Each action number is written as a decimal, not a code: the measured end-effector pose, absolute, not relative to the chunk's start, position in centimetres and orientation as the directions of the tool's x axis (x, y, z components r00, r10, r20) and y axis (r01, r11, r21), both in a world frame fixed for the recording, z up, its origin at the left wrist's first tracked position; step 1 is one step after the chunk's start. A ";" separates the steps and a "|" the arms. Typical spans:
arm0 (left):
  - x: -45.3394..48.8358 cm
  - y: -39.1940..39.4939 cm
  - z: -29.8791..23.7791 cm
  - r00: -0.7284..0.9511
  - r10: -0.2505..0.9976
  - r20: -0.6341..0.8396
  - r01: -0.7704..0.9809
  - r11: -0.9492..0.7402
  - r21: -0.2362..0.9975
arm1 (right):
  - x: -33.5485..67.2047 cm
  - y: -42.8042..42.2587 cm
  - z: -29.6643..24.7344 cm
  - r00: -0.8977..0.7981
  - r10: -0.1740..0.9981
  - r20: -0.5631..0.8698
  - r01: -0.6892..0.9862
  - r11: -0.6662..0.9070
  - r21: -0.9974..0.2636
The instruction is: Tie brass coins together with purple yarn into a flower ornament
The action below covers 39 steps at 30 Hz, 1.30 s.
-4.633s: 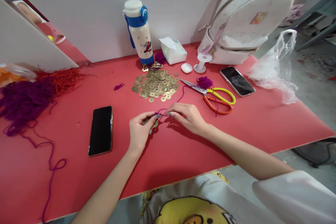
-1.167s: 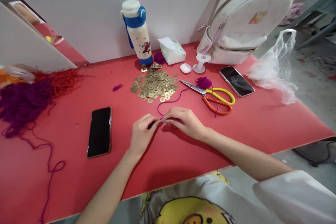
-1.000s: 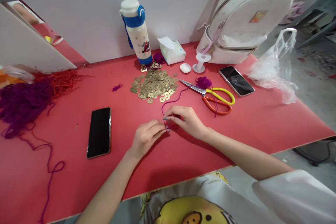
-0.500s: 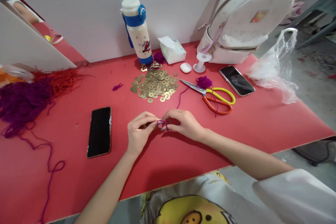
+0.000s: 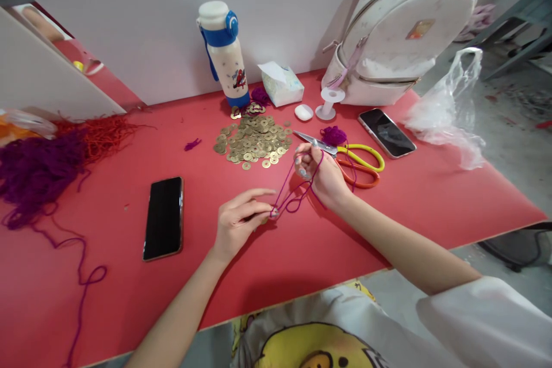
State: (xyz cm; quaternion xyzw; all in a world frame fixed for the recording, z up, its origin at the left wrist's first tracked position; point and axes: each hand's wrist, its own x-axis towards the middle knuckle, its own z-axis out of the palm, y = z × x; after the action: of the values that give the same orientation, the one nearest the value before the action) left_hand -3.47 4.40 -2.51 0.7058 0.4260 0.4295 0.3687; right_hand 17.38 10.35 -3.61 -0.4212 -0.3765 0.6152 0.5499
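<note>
Low over the red table, my left hand [image 5: 241, 218] pinches purple yarn [image 5: 294, 205] between thumb and fingertip. A small brassy bit shows under its fingers, too little to name surely. My right hand [image 5: 323, 175] is raised to the right, fingers curled, with the yarn looped over it and drawn out between both hands in strands and a small loop. Scissors [image 5: 360, 164] with yellow and orange handles lie just behind my right hand, their blades pointing left. A purple yarn ball [image 5: 334, 135] touches them. Beyond my hands spreads a pile of brass coins [image 5: 259, 141] with holes.
A black phone [image 5: 164, 218] lies left of my left hand; another phone [image 5: 387, 132] is at right. Purple yarn strands [image 5: 41, 169] heap at far left. Along the back stand a bottle [image 5: 226, 60], tissue pack [image 5: 282, 85], white spool [image 5: 330, 103] and backpack [image 5: 401, 40].
My right hand has moved up and right, away from my left hand, pulling the yarn out into long strands. My left hand has shifted slightly right, still pinching.
</note>
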 end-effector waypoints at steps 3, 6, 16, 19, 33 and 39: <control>-3.6 4.2 -2.2 0.235 0.930 0.283 0.246 -0.338 0.908 | 17.3 10.3 -4.0 -0.073 0.987 -0.141 -0.349 -0.158 -0.924; -3.5 4.2 -1.9 0.247 0.941 0.230 0.109 -0.263 0.959 | 17.3 10.0 -3.9 -0.107 0.984 -0.139 -0.307 -0.166 -0.937; -3.3 4.9 -3.1 -0.184 0.983 -0.021 0.010 0.023 1.000 | 17.4 9.0 -2.6 0.020 0.907 0.422 0.335 0.391 -0.857; -3.3 5.1 -3.6 -0.236 0.968 -0.080 -0.030 0.075 0.997 | 16.8 8.1 -2.9 -0.252 0.849 0.465 0.294 0.525 -0.799; -3.0 4.9 -2.9 -0.116 0.990 -0.080 0.010 0.082 0.997 | 15.4 6.7 -4.3 -0.599 0.746 0.289 0.492 0.629 -0.602; -3.3 4.9 -3.3 -0.138 0.988 -0.070 -0.008 0.070 0.998 | 15.5 6.8 -4.3 -0.539 0.801 0.261 0.495 0.552 -0.671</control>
State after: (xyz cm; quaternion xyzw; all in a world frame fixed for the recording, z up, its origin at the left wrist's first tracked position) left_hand -3.31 4.92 -3.28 0.4456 0.5499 0.5164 0.4821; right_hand 15.45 6.75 -4.27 -0.3884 -0.8343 0.2706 0.2824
